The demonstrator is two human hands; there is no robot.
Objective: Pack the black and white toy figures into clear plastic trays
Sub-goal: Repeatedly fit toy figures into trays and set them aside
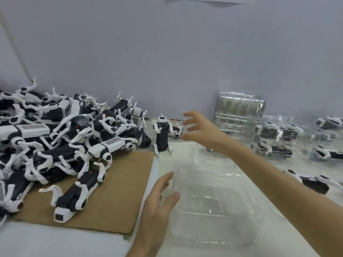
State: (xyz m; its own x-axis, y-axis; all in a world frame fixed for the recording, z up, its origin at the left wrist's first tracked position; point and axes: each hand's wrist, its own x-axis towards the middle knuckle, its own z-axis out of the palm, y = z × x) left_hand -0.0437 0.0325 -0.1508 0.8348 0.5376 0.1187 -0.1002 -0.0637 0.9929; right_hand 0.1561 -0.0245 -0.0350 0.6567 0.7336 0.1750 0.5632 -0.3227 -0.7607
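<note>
Two bare hands reach over a white table (55, 242). The left hand (157, 199) lies open, fingers straight, at the left edge of a clear tray (219, 210). The right hand (200, 130) hovers with fingers spread, holding nothing, just beside an upright toy figure (161, 135). A heap of figures (65, 130) (black and white) covers cardboard (115, 191) on the left.

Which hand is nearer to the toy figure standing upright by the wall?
Right. The right hand hovers just right of the upright figure; the left hand is nearer the camera, by the clear tray.
</note>
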